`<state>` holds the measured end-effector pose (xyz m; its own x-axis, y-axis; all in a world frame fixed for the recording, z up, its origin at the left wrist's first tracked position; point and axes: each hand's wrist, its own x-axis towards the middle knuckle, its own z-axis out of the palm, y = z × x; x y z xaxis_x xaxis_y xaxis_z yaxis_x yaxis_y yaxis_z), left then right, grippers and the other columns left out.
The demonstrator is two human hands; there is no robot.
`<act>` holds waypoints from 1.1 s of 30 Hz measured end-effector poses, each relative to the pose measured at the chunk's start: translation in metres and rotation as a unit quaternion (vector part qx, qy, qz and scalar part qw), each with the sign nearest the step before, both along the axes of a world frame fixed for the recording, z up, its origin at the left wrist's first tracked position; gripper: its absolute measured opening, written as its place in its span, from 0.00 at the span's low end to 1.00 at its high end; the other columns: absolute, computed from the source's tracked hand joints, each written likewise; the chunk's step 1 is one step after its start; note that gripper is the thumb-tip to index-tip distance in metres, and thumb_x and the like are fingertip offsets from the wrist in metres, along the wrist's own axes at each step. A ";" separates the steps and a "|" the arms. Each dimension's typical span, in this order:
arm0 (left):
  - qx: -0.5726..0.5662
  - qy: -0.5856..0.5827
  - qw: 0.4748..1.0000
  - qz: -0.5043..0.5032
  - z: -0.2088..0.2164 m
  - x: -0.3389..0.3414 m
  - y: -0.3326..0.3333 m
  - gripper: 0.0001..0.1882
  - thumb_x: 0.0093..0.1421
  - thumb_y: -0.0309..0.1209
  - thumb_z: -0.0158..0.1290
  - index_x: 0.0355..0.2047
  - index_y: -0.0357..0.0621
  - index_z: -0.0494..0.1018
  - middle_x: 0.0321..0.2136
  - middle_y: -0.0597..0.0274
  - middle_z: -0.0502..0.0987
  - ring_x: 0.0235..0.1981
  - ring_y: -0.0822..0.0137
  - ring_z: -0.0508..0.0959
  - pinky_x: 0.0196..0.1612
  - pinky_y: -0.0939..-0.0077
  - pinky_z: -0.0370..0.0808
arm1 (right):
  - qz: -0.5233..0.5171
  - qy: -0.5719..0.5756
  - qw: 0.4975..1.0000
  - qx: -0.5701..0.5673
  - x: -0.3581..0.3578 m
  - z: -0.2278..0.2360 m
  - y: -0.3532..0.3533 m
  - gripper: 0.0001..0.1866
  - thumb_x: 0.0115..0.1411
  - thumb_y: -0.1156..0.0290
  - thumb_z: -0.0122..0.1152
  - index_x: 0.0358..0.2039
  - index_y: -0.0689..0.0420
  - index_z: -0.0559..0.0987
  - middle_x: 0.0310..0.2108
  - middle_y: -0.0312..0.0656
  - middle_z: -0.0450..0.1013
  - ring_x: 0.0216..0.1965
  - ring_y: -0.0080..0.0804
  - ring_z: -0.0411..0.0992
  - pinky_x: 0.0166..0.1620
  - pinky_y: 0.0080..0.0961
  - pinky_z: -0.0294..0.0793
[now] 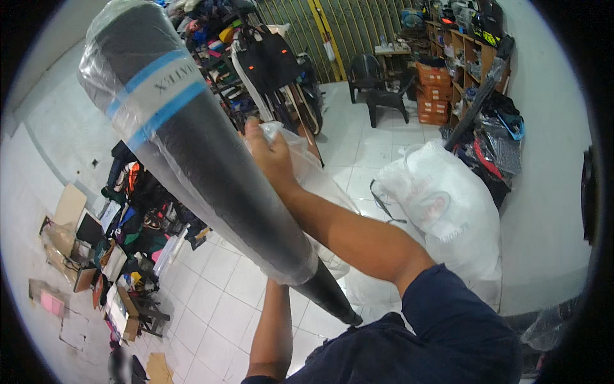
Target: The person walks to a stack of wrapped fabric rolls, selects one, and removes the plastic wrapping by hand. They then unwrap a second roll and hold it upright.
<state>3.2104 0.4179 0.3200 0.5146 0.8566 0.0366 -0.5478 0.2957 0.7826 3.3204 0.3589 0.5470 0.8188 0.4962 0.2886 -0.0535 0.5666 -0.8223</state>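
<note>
A long dark roll of sheet material, wrapped in clear plastic, slants across the view from the upper left to near my body. A pale band with blue stripes circles its upper part, and its lower end sticks out bare of the wrap. My right hand is at the right side of the roll, closed on loose clear plastic that hangs down beside it; some of its fingers are hidden. From below, my left forearm reaches up behind the roll, which covers my left hand.
Large stuffed white sacks stand on the tiled floor at my right. Piled clothes and bags lie along the left wall. Farther off are loaded racks, black plastic chairs, orange boxes, wooden shelves and a yellow folding gate.
</note>
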 end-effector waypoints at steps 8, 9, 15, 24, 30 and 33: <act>0.368 0.113 0.923 0.029 0.012 -0.057 -0.090 0.50 0.41 0.49 0.73 0.56 0.33 0.60 0.53 0.53 0.69 0.52 0.59 0.72 0.54 0.67 0.69 | 0.027 0.048 0.985 0.162 -0.006 0.003 -0.007 0.21 0.68 0.50 0.50 0.40 0.58 0.72 0.28 0.35 0.69 0.29 0.23 0.67 0.33 0.23 0.67; 0.353 0.135 0.926 -0.002 0.014 -0.059 -0.090 0.51 0.39 0.47 0.74 0.56 0.33 0.61 0.51 0.54 0.71 0.51 0.59 0.73 0.52 0.67 0.70 | 0.029 0.055 0.987 0.151 -0.006 0.006 -0.007 0.21 0.68 0.50 0.51 0.40 0.58 0.72 0.27 0.35 0.69 0.28 0.23 0.66 0.33 0.23 0.67; 0.295 0.068 0.951 -0.065 0.029 -0.048 -0.084 0.48 0.38 0.45 0.75 0.53 0.32 0.63 0.46 0.54 0.75 0.47 0.62 0.75 0.53 0.67 0.70 | 0.028 0.075 0.983 0.163 0.015 0.031 -0.014 0.23 0.67 0.49 0.53 0.39 0.61 0.73 0.30 0.37 0.70 0.30 0.24 0.67 0.33 0.25 0.67; 0.267 0.029 0.943 -0.199 0.021 -0.034 -0.069 0.54 0.34 0.49 0.75 0.56 0.31 0.63 0.49 0.54 0.74 0.51 0.61 0.73 0.56 0.66 0.68 | 0.022 -0.061 0.988 0.141 0.071 0.119 -0.006 0.24 0.65 0.53 0.55 0.44 0.66 0.73 0.36 0.46 0.74 0.35 0.32 0.73 0.39 0.32 0.71; 0.271 0.043 0.926 -0.258 0.015 -0.026 -0.055 0.59 0.33 0.47 0.76 0.61 0.32 0.58 0.53 0.52 0.71 0.56 0.59 0.70 0.60 0.64 0.65 | 0.148 -0.107 0.977 0.114 0.082 0.116 -0.003 0.31 0.64 0.44 0.52 0.47 0.64 0.74 0.39 0.46 0.74 0.38 0.33 0.74 0.43 0.32 0.73; 0.285 0.035 0.922 -0.261 0.018 -0.030 -0.055 0.61 0.33 0.46 0.76 0.63 0.33 0.55 0.57 0.51 0.68 0.59 0.58 0.68 0.62 0.64 0.61 | 0.182 -0.176 0.967 0.023 0.077 0.063 -0.034 0.35 0.63 0.38 0.50 0.49 0.62 0.74 0.41 0.45 0.75 0.40 0.33 0.74 0.45 0.32 0.73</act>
<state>3.1799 0.3634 0.3381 0.8700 0.3430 0.3543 -0.3888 0.0351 0.9207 3.3972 0.3246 0.6095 0.4405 0.7123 0.5464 0.0220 0.5999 -0.7998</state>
